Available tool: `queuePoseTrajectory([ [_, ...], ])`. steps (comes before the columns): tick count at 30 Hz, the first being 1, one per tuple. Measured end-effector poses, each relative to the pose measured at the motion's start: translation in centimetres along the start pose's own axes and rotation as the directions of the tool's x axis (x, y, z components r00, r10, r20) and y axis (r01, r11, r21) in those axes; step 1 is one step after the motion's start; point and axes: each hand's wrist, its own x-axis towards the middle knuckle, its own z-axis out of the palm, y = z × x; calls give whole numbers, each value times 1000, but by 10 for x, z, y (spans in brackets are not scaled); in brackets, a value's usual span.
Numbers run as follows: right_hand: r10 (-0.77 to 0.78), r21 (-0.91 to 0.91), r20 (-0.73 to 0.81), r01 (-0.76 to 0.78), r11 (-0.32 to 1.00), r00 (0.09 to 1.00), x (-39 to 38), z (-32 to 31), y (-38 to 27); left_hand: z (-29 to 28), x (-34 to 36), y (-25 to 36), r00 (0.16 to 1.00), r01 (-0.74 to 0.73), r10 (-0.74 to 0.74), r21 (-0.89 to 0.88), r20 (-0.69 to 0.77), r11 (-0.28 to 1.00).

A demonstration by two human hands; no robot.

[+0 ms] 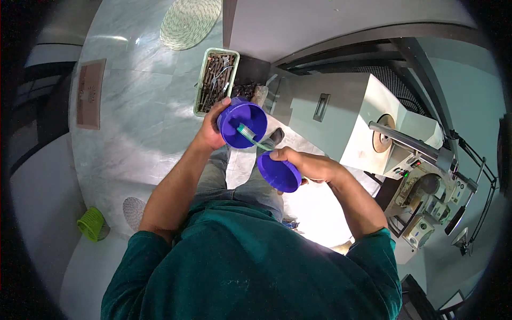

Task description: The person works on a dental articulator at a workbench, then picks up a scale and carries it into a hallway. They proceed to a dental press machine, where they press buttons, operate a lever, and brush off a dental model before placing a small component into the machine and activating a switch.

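Note:
My left hand (213,129) is closed around the side of a round purple plastic tub (258,114), tipped so that its open mouth faces me. A green toothbrush (246,132) reaches into that mouth, its pale bristled head against or just above the inside. The other end of the brush runs to my right hand (308,164), whose thumb and fingers are closed on it. The same hand also grips a round purple lid (278,173), held beside and below the tub. What else lies in the tub cannot be made out.
On the floor beyond my left hand stands a pale green basket (201,104) of rusty metal pieces and tools. To my right are a white cabinet (320,128) and a bench machine (383,140). A woven mat (191,22) and lime-green basket (92,224) are on the left.

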Motion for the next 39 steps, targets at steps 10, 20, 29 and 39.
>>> queuePoseTrajectory([
  [10,-79,517,235,-56,854,969,20,3,24,-12,-4,-8,994,58,-54,-41,94,997],
  [20,-154,644,338,-109,757,928,26,4,31,-7,-8,-6,986,64,-60,-25,153,998],
  [29,-88,432,183,0,902,979,9,13,30,-9,-7,-7,993,87,-80,-72,87,994],
  [39,-603,-784,-410,73,617,684,1,54,22,-18,1,-7,997,73,-68,-105,43,992],
])
